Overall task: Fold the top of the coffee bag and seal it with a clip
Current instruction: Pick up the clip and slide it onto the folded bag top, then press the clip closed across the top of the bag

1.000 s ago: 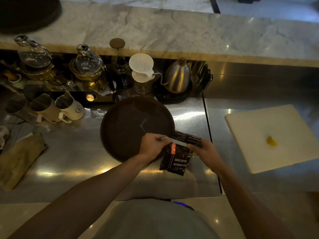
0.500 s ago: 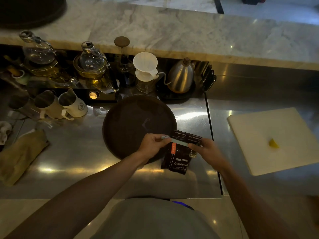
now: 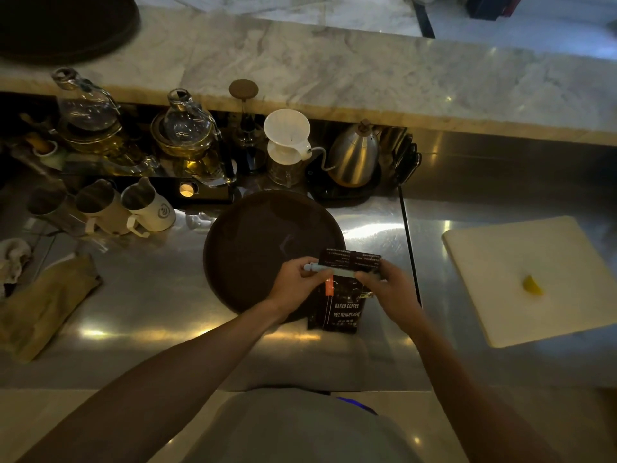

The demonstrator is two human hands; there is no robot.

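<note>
A black coffee bag (image 3: 342,305) with white lettering and an orange label stands on the steel counter, at the front right edge of a round dark tray (image 3: 260,242). Its top flap is folded over. A long pale blue clip (image 3: 337,269) lies across the fold. My left hand (image 3: 295,284) pinches the clip's left end. My right hand (image 3: 389,287) grips the clip's right end together with the bag's top. The bag's right side is hidden behind my right hand.
Behind the tray stand a white dripper on a glass server (image 3: 287,145), a steel gooseneck kettle (image 3: 355,155), glass teapots (image 3: 187,135) and several pitchers (image 3: 147,208). A white cutting board (image 3: 521,279) with a lemon wedge (image 3: 532,285) lies to the right. A tan cloth (image 3: 43,302) lies left.
Both hands and the bag stay in almost the same place. The clip now sits level across the fold, with my fingers pressed closer onto it.
</note>
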